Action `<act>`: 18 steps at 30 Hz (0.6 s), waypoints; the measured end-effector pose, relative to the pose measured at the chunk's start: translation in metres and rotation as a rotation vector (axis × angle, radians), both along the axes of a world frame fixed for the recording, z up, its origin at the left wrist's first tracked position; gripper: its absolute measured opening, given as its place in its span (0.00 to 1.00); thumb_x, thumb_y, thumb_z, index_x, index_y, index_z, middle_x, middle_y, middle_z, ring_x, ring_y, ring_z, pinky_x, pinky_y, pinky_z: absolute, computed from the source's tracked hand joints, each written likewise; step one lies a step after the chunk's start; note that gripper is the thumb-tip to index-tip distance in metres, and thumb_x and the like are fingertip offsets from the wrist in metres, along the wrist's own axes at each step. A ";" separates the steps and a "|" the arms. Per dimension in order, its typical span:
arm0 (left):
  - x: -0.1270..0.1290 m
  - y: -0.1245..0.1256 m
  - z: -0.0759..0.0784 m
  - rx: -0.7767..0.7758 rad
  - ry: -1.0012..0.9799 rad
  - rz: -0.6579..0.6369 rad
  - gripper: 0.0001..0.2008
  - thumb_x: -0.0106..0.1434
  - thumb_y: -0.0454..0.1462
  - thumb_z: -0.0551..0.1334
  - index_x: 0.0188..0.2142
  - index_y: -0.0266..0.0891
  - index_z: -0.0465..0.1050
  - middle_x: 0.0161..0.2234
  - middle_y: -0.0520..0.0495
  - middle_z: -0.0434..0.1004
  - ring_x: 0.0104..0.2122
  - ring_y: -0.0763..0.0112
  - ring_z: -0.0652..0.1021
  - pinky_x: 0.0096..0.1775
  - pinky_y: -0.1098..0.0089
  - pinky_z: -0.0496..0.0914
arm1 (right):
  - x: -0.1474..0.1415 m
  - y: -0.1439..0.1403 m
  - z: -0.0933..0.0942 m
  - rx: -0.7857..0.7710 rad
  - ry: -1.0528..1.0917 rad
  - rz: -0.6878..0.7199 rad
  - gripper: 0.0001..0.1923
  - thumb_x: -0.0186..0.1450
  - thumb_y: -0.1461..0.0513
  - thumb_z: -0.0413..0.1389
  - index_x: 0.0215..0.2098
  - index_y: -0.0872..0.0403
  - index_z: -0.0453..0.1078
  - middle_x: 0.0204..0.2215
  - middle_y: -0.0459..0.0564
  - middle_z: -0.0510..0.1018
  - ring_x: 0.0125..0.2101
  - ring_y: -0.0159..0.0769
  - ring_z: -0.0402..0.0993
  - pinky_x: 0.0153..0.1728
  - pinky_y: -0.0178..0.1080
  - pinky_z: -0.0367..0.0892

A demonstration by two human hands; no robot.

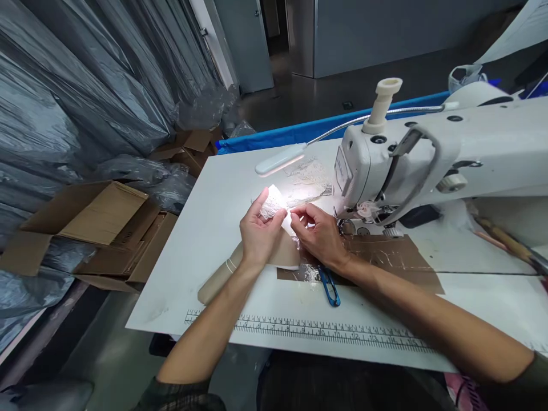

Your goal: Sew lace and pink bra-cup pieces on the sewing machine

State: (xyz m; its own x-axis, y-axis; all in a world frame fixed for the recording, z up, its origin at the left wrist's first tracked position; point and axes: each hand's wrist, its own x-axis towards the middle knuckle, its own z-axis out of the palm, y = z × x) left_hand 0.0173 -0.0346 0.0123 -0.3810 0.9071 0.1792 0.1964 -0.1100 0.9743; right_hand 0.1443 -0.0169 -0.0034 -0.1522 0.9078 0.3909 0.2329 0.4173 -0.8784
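Observation:
My left hand (pixel 260 228) is closed on a piece of white lace (pixel 274 201), brightly lit by the lamp. My right hand (pixel 319 233) is pinched shut close to the lace's edge; what lies between its fingertips is too small to make out. Under and beside my left hand lies a beige fabric piece (pixel 222 278) with thin white lines across it. Just below my right hand, a pair of blue thread snips (pixel 329 286) rests on the table. More lace (pixel 309 174) is spread behind my hands.
The white sewing machine (pixel 363 165) stands right of my hands, its needle area near my right hand. A lamp (pixel 280 160) on a flexible neck hangs over the table (pixel 171 285). A printed ruler (pixel 308 331) runs along the front edge. Cardboard boxes (pixel 103 220) stand at left.

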 end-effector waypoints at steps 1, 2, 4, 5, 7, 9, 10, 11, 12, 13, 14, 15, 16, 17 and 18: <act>0.001 -0.001 0.000 0.014 0.017 0.004 0.31 0.57 0.35 0.68 0.60 0.39 0.67 0.59 0.41 0.70 0.52 0.60 0.77 0.50 0.66 0.76 | 0.000 0.000 0.000 -0.005 0.012 0.001 0.06 0.63 0.61 0.53 0.31 0.55 0.70 0.29 0.46 0.76 0.26 0.29 0.67 0.31 0.33 0.62; 0.002 -0.001 -0.001 0.033 0.037 0.007 0.30 0.57 0.34 0.68 0.59 0.38 0.67 0.59 0.42 0.70 0.54 0.60 0.75 0.52 0.66 0.75 | 0.001 -0.001 0.000 -0.008 0.025 0.002 0.06 0.63 0.61 0.53 0.32 0.55 0.70 0.29 0.46 0.76 0.26 0.29 0.67 0.31 0.33 0.63; 0.003 -0.002 -0.002 0.077 0.092 0.014 0.28 0.58 0.33 0.68 0.59 0.38 0.68 0.59 0.43 0.70 0.58 0.60 0.72 0.54 0.67 0.73 | 0.001 -0.001 -0.001 -0.016 0.051 0.006 0.06 0.63 0.61 0.54 0.32 0.55 0.70 0.29 0.47 0.77 0.26 0.29 0.67 0.32 0.33 0.63; 0.003 -0.002 -0.003 0.094 0.131 0.018 0.28 0.58 0.33 0.67 0.58 0.39 0.69 0.59 0.44 0.70 0.59 0.60 0.71 0.55 0.66 0.73 | 0.001 -0.001 -0.001 -0.023 0.064 0.010 0.06 0.63 0.61 0.54 0.32 0.55 0.70 0.29 0.47 0.77 0.26 0.29 0.67 0.31 0.33 0.64; 0.003 -0.003 -0.006 0.115 0.226 0.028 0.27 0.59 0.34 0.66 0.59 0.40 0.69 0.58 0.44 0.71 0.57 0.60 0.72 0.54 0.65 0.73 | 0.000 -0.002 -0.001 -0.042 0.088 0.019 0.07 0.63 0.59 0.55 0.32 0.55 0.71 0.29 0.47 0.77 0.26 0.29 0.68 0.31 0.33 0.64; 0.002 -0.005 -0.007 0.127 0.342 0.045 0.27 0.59 0.35 0.66 0.59 0.40 0.68 0.56 0.44 0.74 0.51 0.62 0.76 0.51 0.65 0.75 | 0.000 -0.002 -0.002 -0.065 0.100 0.023 0.08 0.63 0.58 0.56 0.33 0.56 0.72 0.29 0.47 0.77 0.25 0.28 0.68 0.29 0.33 0.64; 0.001 -0.006 -0.008 0.134 0.406 0.054 0.27 0.60 0.36 0.66 0.59 0.41 0.68 0.53 0.44 0.75 0.47 0.63 0.78 0.48 0.65 0.76 | 0.000 -0.002 -0.002 -0.076 0.100 0.021 0.09 0.63 0.58 0.57 0.33 0.56 0.72 0.28 0.47 0.77 0.24 0.28 0.67 0.28 0.32 0.64; 0.000 -0.007 -0.008 0.142 0.472 0.063 0.27 0.60 0.36 0.65 0.59 0.41 0.68 0.51 0.44 0.77 0.42 0.65 0.79 0.45 0.65 0.77 | 0.000 -0.002 -0.002 -0.087 0.098 0.016 0.09 0.63 0.57 0.57 0.33 0.56 0.73 0.28 0.47 0.77 0.24 0.28 0.67 0.28 0.32 0.64; 0.000 -0.008 -0.009 0.152 0.535 0.070 0.27 0.61 0.36 0.65 0.60 0.41 0.68 0.49 0.45 0.78 0.38 0.67 0.79 0.43 0.66 0.77 | 0.000 -0.002 -0.002 -0.096 0.096 0.011 0.09 0.62 0.57 0.57 0.33 0.56 0.73 0.28 0.47 0.77 0.24 0.28 0.67 0.27 0.32 0.64; -0.001 -0.009 -0.009 0.163 0.592 0.077 0.26 0.61 0.36 0.64 0.60 0.42 0.67 0.48 0.46 0.78 0.35 0.69 0.78 0.41 0.66 0.76 | 0.000 -0.003 -0.003 -0.107 0.095 0.006 0.10 0.62 0.57 0.57 0.33 0.56 0.73 0.28 0.47 0.78 0.24 0.28 0.67 0.27 0.32 0.64; -0.001 -0.010 -0.008 0.173 0.640 0.084 0.26 0.62 0.36 0.64 0.60 0.43 0.67 0.46 0.46 0.79 0.33 0.70 0.78 0.41 0.66 0.76 | 0.000 -0.003 -0.003 -0.119 0.098 0.002 0.10 0.62 0.57 0.57 0.34 0.56 0.73 0.28 0.47 0.78 0.24 0.28 0.68 0.28 0.33 0.65; -0.001 -0.011 -0.008 0.184 0.679 0.088 0.26 0.62 0.36 0.63 0.60 0.43 0.67 0.45 0.47 0.79 0.32 0.70 0.77 0.40 0.67 0.76 | 0.000 -0.003 -0.003 -0.135 0.102 -0.001 0.10 0.62 0.57 0.58 0.34 0.56 0.74 0.29 0.48 0.78 0.24 0.29 0.68 0.28 0.33 0.65; -0.001 -0.012 -0.008 0.196 0.707 0.091 0.25 0.62 0.36 0.63 0.60 0.43 0.67 0.44 0.47 0.79 0.31 0.70 0.77 0.40 0.67 0.75 | -0.001 -0.004 -0.004 -0.150 0.110 -0.003 0.10 0.62 0.57 0.58 0.35 0.56 0.74 0.29 0.48 0.78 0.24 0.29 0.69 0.28 0.33 0.66; -0.001 -0.013 -0.007 0.209 0.730 0.089 0.25 0.63 0.36 0.62 0.60 0.42 0.67 0.43 0.46 0.79 0.31 0.70 0.76 0.40 0.67 0.75 | -0.001 -0.004 -0.004 -0.164 0.118 -0.003 0.11 0.62 0.56 0.58 0.35 0.56 0.74 0.29 0.48 0.78 0.24 0.29 0.69 0.28 0.34 0.66; 0.000 -0.013 -0.007 0.222 0.749 0.084 0.24 0.64 0.36 0.62 0.60 0.41 0.67 0.43 0.46 0.79 0.31 0.70 0.76 0.39 0.68 0.75 | -0.002 -0.004 -0.004 -0.175 0.129 -0.002 0.11 0.62 0.56 0.58 0.35 0.56 0.74 0.28 0.48 0.78 0.24 0.30 0.70 0.28 0.34 0.67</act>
